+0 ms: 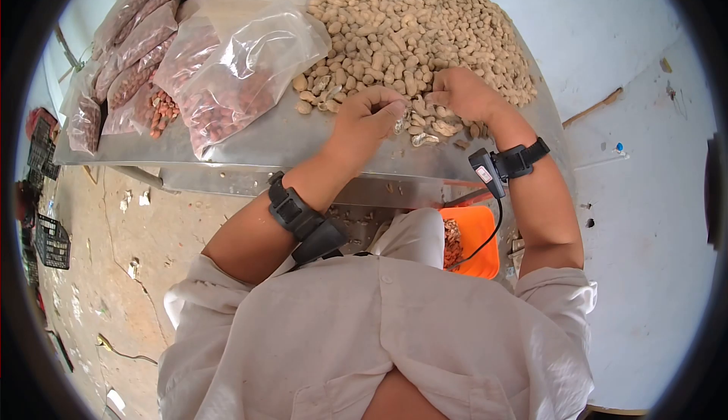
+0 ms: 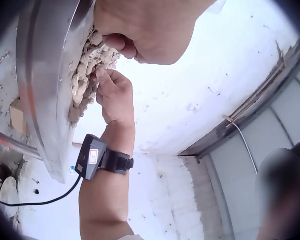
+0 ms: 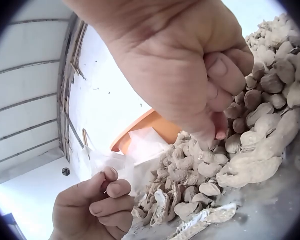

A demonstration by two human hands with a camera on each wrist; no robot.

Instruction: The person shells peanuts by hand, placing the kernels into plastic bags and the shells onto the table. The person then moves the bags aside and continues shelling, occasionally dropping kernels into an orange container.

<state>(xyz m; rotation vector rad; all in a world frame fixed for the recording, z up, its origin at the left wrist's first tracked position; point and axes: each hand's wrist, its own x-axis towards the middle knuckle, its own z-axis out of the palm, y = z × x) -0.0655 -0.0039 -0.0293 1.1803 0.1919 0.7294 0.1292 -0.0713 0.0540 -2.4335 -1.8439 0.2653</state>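
A big heap of unshelled peanuts [image 1: 409,22] covers the metal table [image 1: 250,151]. At the heap's near edge, the left hand [image 1: 360,128] has its thumb and forefinger together, pinching a small peanut piece, mostly hidden; pale shell bits lie by the fingertips. Facing it, the right hand [image 1: 466,94] reaches into the heap's edge from the right. In the right wrist view the right hand [image 3: 185,75] has curled fingers, with its tips pinching at a mostly covered peanut; the left hand [image 3: 95,205] is curled at lower left. Split shells [image 3: 205,220] lie below.
Clear bags of reddish kernels [image 1: 227,109] lie on the table's left, with loose kernels [image 1: 162,113] beside them. An orange container [image 1: 478,242] with reddish contents stands below the table edge. Black crates [image 1: 53,242] are at far left, a pale wall [image 1: 644,177] at right.
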